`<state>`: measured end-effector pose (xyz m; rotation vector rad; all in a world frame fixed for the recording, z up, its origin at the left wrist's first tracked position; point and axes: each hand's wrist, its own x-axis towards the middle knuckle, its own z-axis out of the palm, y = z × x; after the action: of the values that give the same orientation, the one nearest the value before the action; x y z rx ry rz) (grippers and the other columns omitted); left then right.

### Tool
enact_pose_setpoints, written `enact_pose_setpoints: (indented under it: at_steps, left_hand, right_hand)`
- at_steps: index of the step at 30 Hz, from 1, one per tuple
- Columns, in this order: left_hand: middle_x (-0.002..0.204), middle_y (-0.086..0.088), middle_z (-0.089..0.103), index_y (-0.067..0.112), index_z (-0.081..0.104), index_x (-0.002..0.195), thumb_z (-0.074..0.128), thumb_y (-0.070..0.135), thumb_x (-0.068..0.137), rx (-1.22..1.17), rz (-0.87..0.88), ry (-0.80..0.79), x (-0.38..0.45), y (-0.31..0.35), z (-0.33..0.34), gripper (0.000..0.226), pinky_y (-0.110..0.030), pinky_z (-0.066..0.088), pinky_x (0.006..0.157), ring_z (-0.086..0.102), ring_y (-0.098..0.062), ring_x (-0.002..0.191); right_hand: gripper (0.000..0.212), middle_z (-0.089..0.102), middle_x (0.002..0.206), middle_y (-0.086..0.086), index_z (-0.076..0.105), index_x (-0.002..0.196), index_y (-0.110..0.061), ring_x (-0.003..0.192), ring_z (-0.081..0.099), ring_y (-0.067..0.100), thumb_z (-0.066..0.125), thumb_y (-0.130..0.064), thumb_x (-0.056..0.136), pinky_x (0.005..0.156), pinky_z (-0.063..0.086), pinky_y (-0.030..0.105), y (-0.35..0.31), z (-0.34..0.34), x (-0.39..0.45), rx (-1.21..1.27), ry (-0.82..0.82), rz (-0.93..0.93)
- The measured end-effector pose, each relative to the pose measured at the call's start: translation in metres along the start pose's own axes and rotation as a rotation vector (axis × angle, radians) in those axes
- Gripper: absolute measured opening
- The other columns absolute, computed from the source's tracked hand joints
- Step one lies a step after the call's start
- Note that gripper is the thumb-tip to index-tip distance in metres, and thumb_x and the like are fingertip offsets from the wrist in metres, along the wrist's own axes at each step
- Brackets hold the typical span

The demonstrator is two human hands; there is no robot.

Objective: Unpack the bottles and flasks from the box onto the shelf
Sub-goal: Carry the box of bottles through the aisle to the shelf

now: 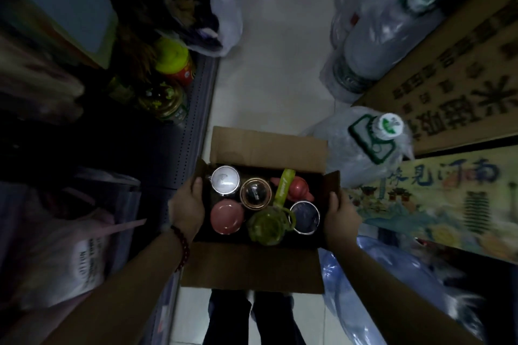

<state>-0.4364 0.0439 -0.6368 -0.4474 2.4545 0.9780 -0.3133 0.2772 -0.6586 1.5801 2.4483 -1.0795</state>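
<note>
An open cardboard box (269,145) is held above the floor between my hands. My left hand (186,206) grips its left wall, my right hand (340,218) grips its right wall. Inside stand several bottles and flasks seen from above: a silver-lidded flask (225,179), a copper-rimmed one (255,193), a pink-lidded one (226,216), a green bottle with a strap (267,223), a red bottle (297,189) and a dark, silver-rimmed one (304,217). The dark shelf (179,148) runs along the left.
On the shelf stand a bottle with a yellow-green lid (173,60) and a yellow jar (165,98), with a plastic bag (221,17) behind. Bagged water jugs (367,145) and large cartons (454,70) line the right. The pale tiled aisle (274,64) runs ahead.
</note>
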Motion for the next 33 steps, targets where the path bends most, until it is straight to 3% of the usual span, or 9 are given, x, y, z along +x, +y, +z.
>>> enact_pose_setpoints:
  at_steps: [7, 15, 22, 29, 33]
  left_hand:
    - [0.128, -0.024, 0.059, 0.006, 0.055, 0.13, 0.041, 0.023, 0.099, 0.014, 0.111, 0.039, -0.078, 0.072, -0.07, 0.037, -0.035, 0.038, 0.095, 0.054, -0.039, 0.118]
    - [0.123, -0.027, 0.06, 0.011, 0.056, 0.13, 0.041, 0.027, 0.099, 0.105, 0.247, -0.014, -0.139, 0.139, -0.109, 0.038, -0.04, 0.042, 0.093, 0.054, -0.046, 0.114]
    - [0.128, -0.026, 0.057, 0.012, 0.055, 0.129, 0.038, 0.029, 0.099, 0.221, 0.368, -0.163, -0.184, 0.175, -0.117, 0.039, -0.04, 0.04, 0.098, 0.051, -0.044, 0.118]
    - [0.124, -0.03, 0.057, -0.001, 0.055, 0.124, 0.034, 0.026, 0.101, 0.369, 0.649, -0.364, -0.245, 0.202, -0.097, 0.042, -0.041, 0.039, 0.092, 0.052, -0.046, 0.115]
    - [0.121, -0.032, 0.059, -0.002, 0.056, 0.124, 0.033, 0.027, 0.101, 0.437, 0.774, -0.469, -0.292, 0.208, -0.077, 0.043, -0.041, 0.04, 0.092, 0.054, -0.046, 0.113]
  right_hand:
    - [0.03, 0.065, 0.108, 0.029, 0.06, 0.119, 0.002, 0.101, 0.06, 0.045, 0.046, -0.015, 0.098, 0.081, 0.044, 0.041, -0.053, -0.114, -0.051, 0.071, 0.03, -0.046]
    - [0.031, 0.066, 0.107, 0.028, 0.06, 0.118, -0.002, 0.101, 0.06, 0.044, 0.045, -0.021, 0.098, 0.081, 0.045, 0.042, -0.077, -0.208, -0.104, 0.113, 0.147, 0.038]
    - [0.033, 0.064, 0.11, 0.031, 0.057, 0.12, -0.002, 0.103, 0.058, 0.049, 0.043, -0.021, 0.098, 0.082, 0.044, 0.044, -0.058, -0.266, -0.164, 0.117, 0.281, 0.169]
    - [0.034, 0.063, 0.116, 0.026, 0.056, 0.122, -0.005, 0.111, 0.056, 0.043, 0.04, -0.025, 0.1, 0.085, 0.044, 0.041, -0.011, -0.305, -0.245, 0.257, 0.418, 0.414]
    - [0.031, 0.064, 0.111, 0.029, 0.06, 0.112, -0.001, 0.106, 0.058, 0.044, 0.041, -0.023, 0.099, 0.082, 0.044, 0.041, 0.024, -0.332, -0.292, 0.301, 0.522, 0.533]
